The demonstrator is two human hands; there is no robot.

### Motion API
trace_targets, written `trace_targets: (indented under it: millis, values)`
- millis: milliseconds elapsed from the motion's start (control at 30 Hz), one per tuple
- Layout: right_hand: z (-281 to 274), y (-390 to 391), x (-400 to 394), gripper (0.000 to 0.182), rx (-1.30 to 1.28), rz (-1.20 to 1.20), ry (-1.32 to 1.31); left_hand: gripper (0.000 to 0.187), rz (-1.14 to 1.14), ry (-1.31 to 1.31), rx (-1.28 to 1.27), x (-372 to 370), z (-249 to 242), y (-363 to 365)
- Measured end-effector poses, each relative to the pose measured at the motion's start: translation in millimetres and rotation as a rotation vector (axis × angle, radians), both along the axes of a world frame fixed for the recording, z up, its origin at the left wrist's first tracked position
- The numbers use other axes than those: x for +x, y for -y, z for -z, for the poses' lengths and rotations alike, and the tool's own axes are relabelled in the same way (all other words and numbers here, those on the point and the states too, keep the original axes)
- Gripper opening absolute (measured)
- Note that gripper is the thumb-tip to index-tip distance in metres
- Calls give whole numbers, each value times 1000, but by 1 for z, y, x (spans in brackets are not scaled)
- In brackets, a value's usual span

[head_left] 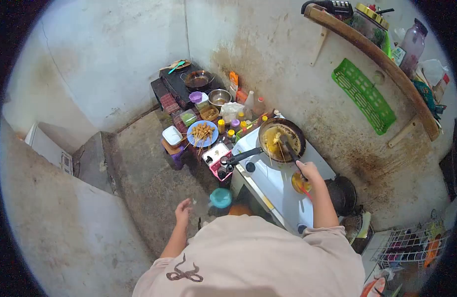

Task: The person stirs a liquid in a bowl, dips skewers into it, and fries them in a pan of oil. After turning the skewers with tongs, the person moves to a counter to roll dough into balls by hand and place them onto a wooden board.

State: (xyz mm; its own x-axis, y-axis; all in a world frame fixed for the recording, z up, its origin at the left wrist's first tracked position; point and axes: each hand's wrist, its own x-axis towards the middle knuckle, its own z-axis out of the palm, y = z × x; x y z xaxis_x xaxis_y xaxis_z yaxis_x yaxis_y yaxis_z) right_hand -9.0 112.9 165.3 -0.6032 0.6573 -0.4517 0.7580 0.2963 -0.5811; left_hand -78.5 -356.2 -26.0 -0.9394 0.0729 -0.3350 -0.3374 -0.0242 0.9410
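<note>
My right hand (308, 171) is closed on the handle of a dark spatula (291, 150), whose far end is in the frying pan (301, 129) on the stove. Yellowish oil bubbles in this pan around skewered, battered food (274, 147), with thin sticks jutting over the near rim. Under my right wrist stands a bowl of yellow-orange liquid (298, 184), a red handle leaning out of it. My left hand (183, 212) hangs in the air over the floor, fingers loosely apart, near a turquoise tub (220, 198). A small pale spot shows by its fingertips, too small to name.
The white stove top (268, 175) borders a low ledge holding a blue plate of skewers (191, 131), several bottles, a metal bowl (219, 95) and a pink-rimmed box (221, 172). The pan's black handle (244, 156) juts left. A wooden shelf (377, 62) overhangs the right side.
</note>
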Motion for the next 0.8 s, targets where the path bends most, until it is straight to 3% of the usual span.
trace_targets:
  millis: [133, 267, 367, 533, 667, 800]
  values:
    - [-10, 22, 6, 38, 583, -258, 45, 42, 27, -66, 4, 0, 1, -1]
    - [-13, 52, -8, 32, 667, -370, 71, 43, 22, 0, 11, -1, 10, 0]
    - [17, 42, -25, 29, 661, -438, 137, 43, 46, -26, 13, -1, 8, 1]
    - [13, 28, -22, 36, 562, -276, 38, 42, 46, -72, 34, 0, 12, 10]
    - [15, 5, -6, 42, 61, -83, -29, 42, -5, 4, -2, 10, 13, 20]
    - [23, -9, 2, 40, 192, -124, -39, 42, -23, 14, 18, 15, 17, 25]
